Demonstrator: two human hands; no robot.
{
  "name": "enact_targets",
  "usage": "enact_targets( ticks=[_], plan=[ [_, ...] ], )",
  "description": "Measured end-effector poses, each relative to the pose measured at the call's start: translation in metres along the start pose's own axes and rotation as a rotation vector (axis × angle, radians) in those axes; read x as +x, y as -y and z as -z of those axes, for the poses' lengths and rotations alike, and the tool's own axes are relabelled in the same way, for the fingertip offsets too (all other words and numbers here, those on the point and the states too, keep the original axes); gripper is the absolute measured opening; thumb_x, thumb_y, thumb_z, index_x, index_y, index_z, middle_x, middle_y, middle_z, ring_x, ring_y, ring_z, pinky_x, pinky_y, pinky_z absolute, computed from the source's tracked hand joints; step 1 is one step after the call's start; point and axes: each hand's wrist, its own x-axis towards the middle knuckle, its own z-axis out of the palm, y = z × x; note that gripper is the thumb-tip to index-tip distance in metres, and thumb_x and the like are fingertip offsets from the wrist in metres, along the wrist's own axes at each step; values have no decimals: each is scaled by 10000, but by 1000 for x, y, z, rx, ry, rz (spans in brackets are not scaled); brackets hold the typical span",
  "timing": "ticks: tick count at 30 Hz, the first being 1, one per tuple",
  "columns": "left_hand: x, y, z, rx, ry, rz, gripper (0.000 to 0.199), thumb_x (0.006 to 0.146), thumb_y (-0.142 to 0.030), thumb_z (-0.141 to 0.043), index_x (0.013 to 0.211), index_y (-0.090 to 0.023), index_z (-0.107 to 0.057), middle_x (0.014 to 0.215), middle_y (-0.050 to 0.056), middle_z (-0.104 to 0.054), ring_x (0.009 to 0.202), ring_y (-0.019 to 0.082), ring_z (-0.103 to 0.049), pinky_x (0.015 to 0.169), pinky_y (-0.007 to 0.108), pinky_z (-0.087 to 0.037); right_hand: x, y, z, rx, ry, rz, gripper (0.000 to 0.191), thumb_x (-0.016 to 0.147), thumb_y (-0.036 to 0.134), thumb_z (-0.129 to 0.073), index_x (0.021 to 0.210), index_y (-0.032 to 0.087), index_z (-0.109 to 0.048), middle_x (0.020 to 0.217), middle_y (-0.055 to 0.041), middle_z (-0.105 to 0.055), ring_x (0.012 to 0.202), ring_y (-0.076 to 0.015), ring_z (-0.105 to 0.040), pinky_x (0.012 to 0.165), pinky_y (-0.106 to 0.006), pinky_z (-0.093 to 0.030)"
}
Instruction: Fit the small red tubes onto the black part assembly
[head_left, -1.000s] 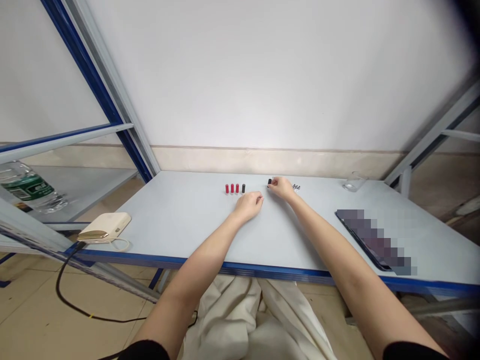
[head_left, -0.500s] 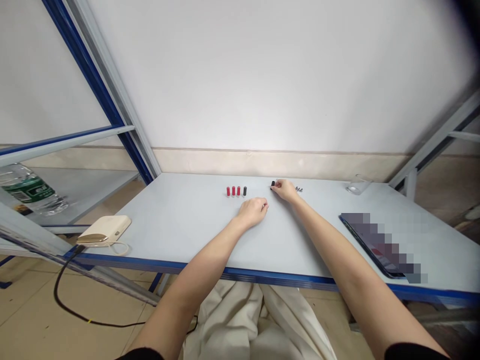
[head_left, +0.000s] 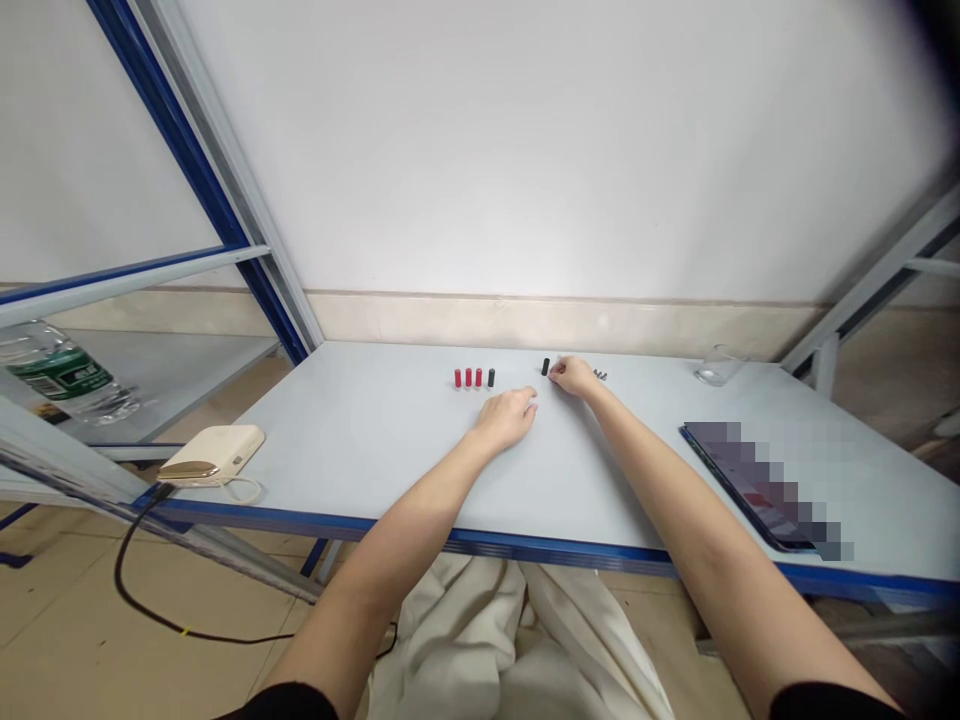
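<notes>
Three red cylinders [head_left: 468, 377] stand upright in a row on the grey table [head_left: 360, 440], with a black cylinder [head_left: 491, 378] just right of them. Farther right stands another black cylinder [head_left: 545, 367]. My right hand [head_left: 574, 376] is beside it, fingertips pinched together; whatever they may hold is too small to make out. Small dark metallic pieces [head_left: 600, 375] lie right of that hand. My left hand [head_left: 508, 418] rests nearer the front, its thumb and forefinger apart and nothing seen between them.
A clear glass [head_left: 716, 368] is at the back right, with a dark tablet [head_left: 750, 490] nearer the front. At the left front corner lies a cream box-shaped device [head_left: 214, 455] with a cable. A bottle [head_left: 67, 375] is at far left.
My right hand has drawn slightly right, off the black cylinder, which now stands free. The thumb and forefinger of my left hand have spread.
</notes>
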Motion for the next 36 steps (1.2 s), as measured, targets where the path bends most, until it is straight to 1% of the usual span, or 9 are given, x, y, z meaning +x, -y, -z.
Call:
enact_targets(
  ticks=[6, 12, 16, 18, 23, 26, 30, 32, 36],
  plan=[
    [5, 7, 13, 90, -61, 285, 635, 848, -267, -424, 1427, -174, -179, 992, 164, -632, 900, 287, -607, 800, 370, -431, -6, 4, 4, 106, -28, -99, 39, 646, 158, -625, 655, 143, -660, 667, -53, -658, 628, -149, -576, 589, -223, -391],
    [7, 15, 15, 106, -28, 369, 719, 828, -231, -434, 1445, -148, -74, 973, 174, -636, 888, 296, -607, 796, 376, -424, -12, 6, 11, 51, -2, -127, 73, 621, 204, -676, 651, 144, -647, 619, -45, -631, 629, -162, -570, 562, -232, -377],
    [8, 18, 12, 107, -32, 366, 696, 824, -233, -440, 1438, -122, -130, 1014, 191, -627, 920, 307, -598, 795, 381, -428, -28, 9, 21, -81, 0, -150, 135, 610, 225, -700, 687, 129, -643, 653, -94, -631, 679, -200, -578, 580, -256, -365],
    [9, 20, 10, 100, -77, 345, 607, 836, -228, -419, 1407, -122, -243, 1055, 197, -613, 932, 303, -595, 795, 383, -431, -40, 14, 24, -64, -19, -103, 126, 669, 260, -651, 694, 137, -636, 667, -97, -633, 676, -194, -574, 588, -259, -358],
    [13, 24, 8, -65, -235, 277, 313, 867, -174, -351, 1070, -160, -589, 1007, 150, -639, 935, 244, -598, 829, 358, -433, -64, 30, 14, 118, -57, 33, 240, 795, 328, -493, 648, 161, -586, 677, -62, -632, 628, -148, -540, 595, -242, -352],
    [15, 20, 7, -374, -302, 234, 253, 856, -169, -403, 1014, -161, -600, 867, 92, -670, 825, 176, -617, 762, 284, -459, -67, 33, 3, 324, -5, 28, 346, 851, 411, -407, 670, 155, -553, 643, -56, -607, 541, -123, -493, 559, -237, -354],
    [15, 11, 7, -770, -258, 222, 234, 862, -186, -411, 1024, -142, -574, 829, 58, -661, 480, 71, -510, 497, 197, -418, -69, 34, -1, 663, 186, -58, 477, 841, 577, -361, 693, 156, -527, 550, -29, -531, 405, -92, -387, 435, -234, -292],
    [14, 7, 6, -885, -233, 228, 231, 868, -181, -399, 1025, -134, -562, 820, 51, -653, 395, 35, -432, 446, 180, -385, -70, 35, 1, 757, 229, -62, 452, 810, 584, -431, 673, 160, -511, 515, -2, -478, 389, -77, -349, 409, -225, -251],
    [13, 3, 6, -1002, -232, 256, 222, 867, -157, -395, 1024, -127, -550, 837, 55, -649, 385, 18, -424, 439, 165, -375, -73, 36, 6, 871, 255, -89, 392, 759, 543, -531, 661, 166, -490, 511, 26, -436, 404, -60, -319, 412, -214, -223]
  ],
)
